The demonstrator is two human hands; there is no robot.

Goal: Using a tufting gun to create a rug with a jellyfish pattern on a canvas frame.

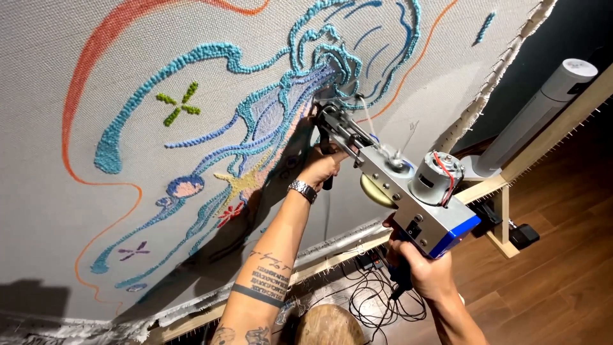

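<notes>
Head-worn camera, close on a stretched cloth (51,191)

It faces the cloth at a tilt; the floor (562,255) lies lower right, apparently below.

We see open floor (562,268) to the right; the cloth (57,211) walls off the left, the wooden frame (549,137) and white cylinder (533,115) crowd the upper right, and cables (373,300) tangle below.

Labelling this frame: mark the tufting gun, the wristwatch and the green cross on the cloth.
tufting gun (408,191), head view, on its metal body.
wristwatch (302,190), head view, on the metal band.
green cross (179,104), head view, at its centre.
</notes>
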